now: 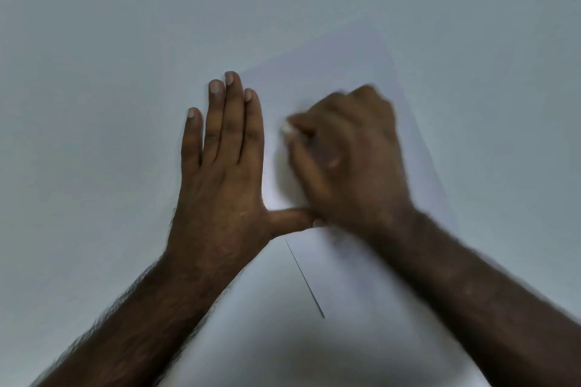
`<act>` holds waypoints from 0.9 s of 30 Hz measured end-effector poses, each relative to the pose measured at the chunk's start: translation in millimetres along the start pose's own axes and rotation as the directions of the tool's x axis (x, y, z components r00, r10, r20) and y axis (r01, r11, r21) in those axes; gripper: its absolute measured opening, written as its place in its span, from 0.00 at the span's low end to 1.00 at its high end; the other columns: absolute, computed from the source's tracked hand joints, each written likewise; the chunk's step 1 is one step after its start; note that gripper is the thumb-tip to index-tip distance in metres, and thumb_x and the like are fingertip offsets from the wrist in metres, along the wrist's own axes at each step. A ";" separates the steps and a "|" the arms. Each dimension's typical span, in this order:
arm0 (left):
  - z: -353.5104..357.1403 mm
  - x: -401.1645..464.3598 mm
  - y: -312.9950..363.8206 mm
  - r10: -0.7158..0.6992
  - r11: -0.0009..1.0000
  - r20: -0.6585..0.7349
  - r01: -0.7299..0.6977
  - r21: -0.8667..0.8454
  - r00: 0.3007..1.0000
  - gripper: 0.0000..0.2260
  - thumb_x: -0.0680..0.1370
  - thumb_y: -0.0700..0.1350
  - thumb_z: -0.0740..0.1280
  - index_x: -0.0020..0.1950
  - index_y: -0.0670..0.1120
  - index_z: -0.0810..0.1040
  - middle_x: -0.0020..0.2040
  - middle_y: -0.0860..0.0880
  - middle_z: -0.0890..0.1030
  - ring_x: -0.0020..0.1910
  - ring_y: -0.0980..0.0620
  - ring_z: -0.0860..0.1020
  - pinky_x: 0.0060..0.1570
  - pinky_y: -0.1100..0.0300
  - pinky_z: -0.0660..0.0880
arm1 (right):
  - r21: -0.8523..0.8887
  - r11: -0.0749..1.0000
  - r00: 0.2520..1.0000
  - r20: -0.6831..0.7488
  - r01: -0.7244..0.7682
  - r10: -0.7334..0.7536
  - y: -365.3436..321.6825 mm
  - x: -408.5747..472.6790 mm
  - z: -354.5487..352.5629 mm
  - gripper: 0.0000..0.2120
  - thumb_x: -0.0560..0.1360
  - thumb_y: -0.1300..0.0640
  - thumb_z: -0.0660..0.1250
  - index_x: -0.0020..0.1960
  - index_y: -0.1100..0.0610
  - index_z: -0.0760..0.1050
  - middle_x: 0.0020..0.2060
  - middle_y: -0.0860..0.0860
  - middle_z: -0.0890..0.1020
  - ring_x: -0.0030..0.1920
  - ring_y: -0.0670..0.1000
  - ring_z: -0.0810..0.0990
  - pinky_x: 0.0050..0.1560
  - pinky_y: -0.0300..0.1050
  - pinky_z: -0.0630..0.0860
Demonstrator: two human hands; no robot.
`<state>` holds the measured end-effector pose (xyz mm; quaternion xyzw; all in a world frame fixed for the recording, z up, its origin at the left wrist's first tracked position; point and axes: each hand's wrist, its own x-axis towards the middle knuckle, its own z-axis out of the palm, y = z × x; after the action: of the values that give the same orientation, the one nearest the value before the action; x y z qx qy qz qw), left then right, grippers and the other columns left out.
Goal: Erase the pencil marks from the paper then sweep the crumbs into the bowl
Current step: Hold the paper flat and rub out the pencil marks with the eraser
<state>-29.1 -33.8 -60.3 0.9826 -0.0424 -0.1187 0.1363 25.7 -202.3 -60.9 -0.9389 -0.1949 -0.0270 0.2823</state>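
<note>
1. Both my forearms came in from the near edge of the table, the left one from the near left corner and the right one from the near right corner, and they met over the paper.
2. My left hand lay flat, palm down, its four fingers straight and close together, pointing to the far edge, and its thumb stuck out sideways to the right. It held nothing; it pressed down along the left edge of the sheet.
3. My right hand was curled, just beside the left one and touching the tip of its thumb. It was blurred, yet a small pale thing showed at its fingertips, which I took for the eraser, pinched against the sheet.
4. That sheet lay skewed on the table, its far corner turned to the right, and it ran on under my right wrist and forearm, which hid much of its right side.
5. One thin pencil line stood on the near part of the sheet, in the gap between my two forearms, slanting from just below my left thumb toward the near edge.
6. Shadow from my arms fell across the near end of the sheet.
</note>
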 end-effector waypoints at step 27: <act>-0.8 0.1 1.0 -0.009 0.999 -0.030 0.010 0.034 0.999 0.63 0.71 0.85 0.50 0.86 0.35 0.47 0.87 0.37 0.46 0.87 0.40 0.44 0.84 0.36 0.49 | -0.045 0.997 0.997 -0.050 -0.060 0.058 -14.2 6.9 8.2 0.04 0.79 0.54 0.73 0.50 0.53 0.86 0.43 0.51 0.84 0.46 0.60 0.79 0.51 0.56 0.72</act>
<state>-28.9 -34.6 -59.3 0.9867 -0.0377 -0.1037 0.1195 26.1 -184.5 -59.3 -0.9497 -0.1593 -0.0461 0.2658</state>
